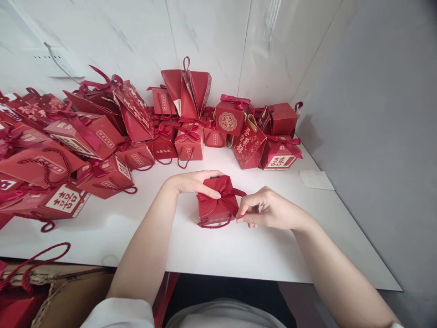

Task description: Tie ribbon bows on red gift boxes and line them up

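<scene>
A small red gift box [212, 210] stands on the white table in front of me, with a twisted rope handle [218, 226] hanging along its near lower edge. A dark red ribbon [222, 184] is tied in a bow over its lid. From the left, my left hand [194, 183] grips the box, its thumb lying on the lid beside the bow; its other fingers are mostly hidden behind the box. At the box's right side, my right hand [264, 209] pinches a loose ribbon end between thumb and fingers.
A heap of red boxes [85, 132] fills the table's left side. Several more, such as an upright one [189, 148], line the tiled wall. A white paper [317, 180] lies near the right edge. Below the table at left sits a cardboard carton [77, 291] beside a red bag.
</scene>
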Action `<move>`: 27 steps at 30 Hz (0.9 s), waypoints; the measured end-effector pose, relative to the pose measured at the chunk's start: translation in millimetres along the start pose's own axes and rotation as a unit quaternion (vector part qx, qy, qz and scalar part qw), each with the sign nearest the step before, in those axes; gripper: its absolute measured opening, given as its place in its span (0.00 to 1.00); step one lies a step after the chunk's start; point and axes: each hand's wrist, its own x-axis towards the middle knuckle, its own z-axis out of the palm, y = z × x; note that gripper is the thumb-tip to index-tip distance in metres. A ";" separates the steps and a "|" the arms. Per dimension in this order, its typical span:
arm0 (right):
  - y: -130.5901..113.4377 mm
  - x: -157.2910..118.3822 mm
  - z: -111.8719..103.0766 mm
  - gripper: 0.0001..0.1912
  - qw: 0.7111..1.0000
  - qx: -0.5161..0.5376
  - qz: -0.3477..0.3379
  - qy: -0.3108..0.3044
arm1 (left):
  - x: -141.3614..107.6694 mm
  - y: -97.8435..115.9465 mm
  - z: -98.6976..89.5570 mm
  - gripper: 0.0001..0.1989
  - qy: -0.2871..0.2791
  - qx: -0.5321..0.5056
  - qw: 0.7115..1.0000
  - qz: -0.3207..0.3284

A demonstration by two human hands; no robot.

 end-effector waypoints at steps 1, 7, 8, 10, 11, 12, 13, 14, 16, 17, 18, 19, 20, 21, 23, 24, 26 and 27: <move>0.5 -0.3 -0.3 0.09 1.000 0.011 0.003 -0.002 | 0.5 0.1 -0.1 0.32 0.003 0.003 1.000 -0.013; -2.3 3.1 9.2 0.11 0.999 0.021 -0.036 0.019 | 3.0 2.5 -0.1 0.28 0.015 0.053 0.998 -0.028; -3.5 4.3 12.1 0.11 0.998 0.010 -0.055 0.027 | 3.1 3.0 -0.1 0.28 0.016 0.054 0.998 -0.030; -5.1 6.5 17.3 0.09 0.995 -0.017 -0.088 0.033 | 3.1 3.5 -0.1 0.29 0.014 0.048 0.998 -0.033; -5.3 7.3 19.0 0.09 0.994 -0.028 -0.098 0.030 | 3.0 3.6 0.0 0.29 0.013 0.043 0.998 -0.034; -5.2 7.9 20.0 0.08 0.994 -0.036 -0.104 0.024 | 3.0 3.5 -0.1 0.30 0.013 0.040 0.999 -0.035; -4.7 8.3 20.4 0.07 0.993 -0.041 -0.109 0.019 | 3.0 3.4 -0.2 0.31 0.014 0.039 0.998 -0.037; -4.1 8.5 20.3 0.06 0.993 -0.044 -0.112 0.015 | 3.0 3.1 -0.3 0.32 0.017 0.040 0.998 -0.039; -3.2 8.2 19.2 0.05 0.992 -0.050 -0.117 0.005 | 3.2 2.4 -0.7 0.32 0.018 0.042 0.998 -0.037; -3.2 7.7 18.4 0.05 0.992 -0.054 -0.117 0.000 | 3.3 1.9 -0.9 0.33 0.015 0.041 0.998 -0.035; -3.5 6.8 17.6 0.05 0.992 -0.057 -0.116 -0.004 | 3.4 1.5 -1.1 0.33 0.010 0.038 0.999 -0.032; -4.2 5.7 16.6 0.05 0.992 -0.056 -0.112 -0.008 | 3.4 1.1 -1.2 0.33 0.005 0.034 0.999 -0.030; -5.2 4.5 15.5 0.05 0.993 -0.050 -0.106 -0.012 | 3.4 0.8 -1.2 0.33 0.001 0.031 0.999 -0.027; -6.2 3.2 14.2 0.06 0.994 -0.036 -0.100 -0.013 | 3.4 0.5 -1.1 0.32 0.001 0.031 0.999 -0.024; -7.1 1.5 10.6 0.09 0.996 -0.001 -0.085 0.014 | 3.2 0.4 -0.6 0.32 0.005 0.033 0.999 -0.017; -6.6 1.4 8.4 0.11 0.996 0.013 -0.073 0.053 | 3.0 0.4 -0.3 0.32 0.006 0.032 0.999 -0.014; -2.6 3.3 4.0 0.16 0.985 0.013 -0.029 0.170 | 2.7 0.8 0.3 0.32 0.005 0.026 1.000 -0.014; 0.7 5.2 1.9 0.18 0.975 -0.001 0.003 0.223 | 2.5 1.0 0.5 0.32 0.002 0.021 1.000 -0.016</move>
